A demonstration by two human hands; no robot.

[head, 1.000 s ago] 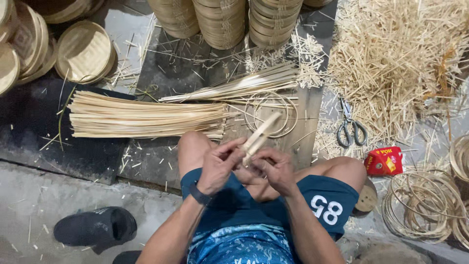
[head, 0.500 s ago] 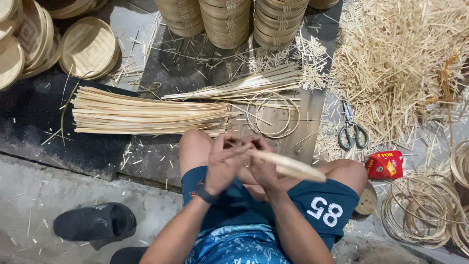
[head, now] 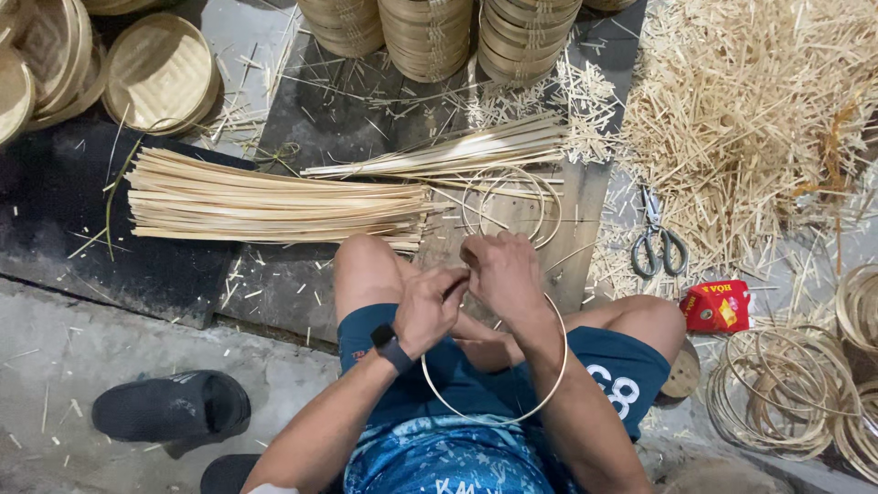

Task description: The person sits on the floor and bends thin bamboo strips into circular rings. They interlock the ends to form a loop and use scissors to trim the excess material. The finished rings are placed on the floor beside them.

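While both hands pinch its joined top | bamboo hoop (head: 549, 389) hangs lapward | left hand (head: 430, 309), right hand (head: 501, 274) closed on the strip.

Pretty evenly lit, soft and flat, a bit on the cool side, no hard glare anywhere. The pale pile of bamboo offcuts (head: 759, 137) at 2 o'clock is the brightest patch, close to washed out. The dark mat (head: 55, 210) at 9 o'clock soaks up light and loses detail. Shadows are faint, just a soft one under the bundle of bamboo strips (head: 274, 201). Focus holds mostly sharp; the corners stretch slightly from the wide lens.
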